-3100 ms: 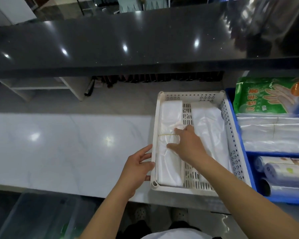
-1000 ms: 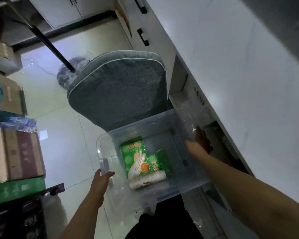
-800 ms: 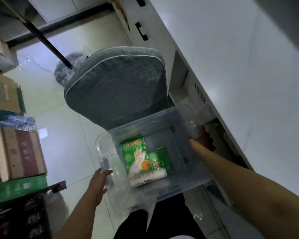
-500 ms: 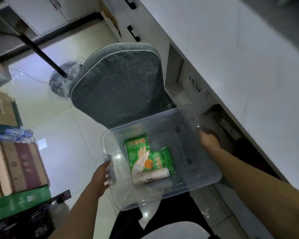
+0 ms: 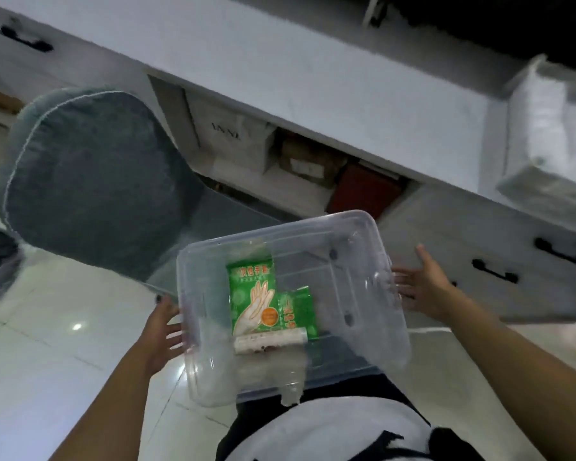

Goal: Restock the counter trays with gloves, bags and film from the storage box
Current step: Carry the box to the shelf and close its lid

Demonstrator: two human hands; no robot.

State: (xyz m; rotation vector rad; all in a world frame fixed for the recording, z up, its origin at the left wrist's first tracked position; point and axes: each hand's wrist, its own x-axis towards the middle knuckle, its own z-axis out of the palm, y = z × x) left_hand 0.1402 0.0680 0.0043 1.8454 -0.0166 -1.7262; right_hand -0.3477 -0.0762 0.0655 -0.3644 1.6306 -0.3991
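Observation:
A clear plastic storage box (image 5: 363, 247) is held up in front of me between both hands. Inside lie a large green pack of gloves (image 5: 251, 294), a smaller green pack (image 5: 298, 314), a white roll (image 5: 270, 341) and some clear bags (image 5: 270, 371). My left hand (image 5: 160, 331) supports the box's left wall with straight fingers. My right hand (image 5: 424, 287) lies flat with spread fingers against the right wall. On the counter at the upper right stands a white tray (image 5: 512, 181) with white bags.
A grey padded chair (image 5: 90, 174) stands to the left, close behind the box. The white counter (image 5: 313, 78) runs across, with an open shelf of boxes (image 5: 313, 161) under it and drawers with black handles (image 5: 494, 271) at the right. Below is a tiled floor.
The view has swung from the chair side toward the counter front. The box has come up closer to me, and my right hand has gone from gripping its rim to lying flat against its side.

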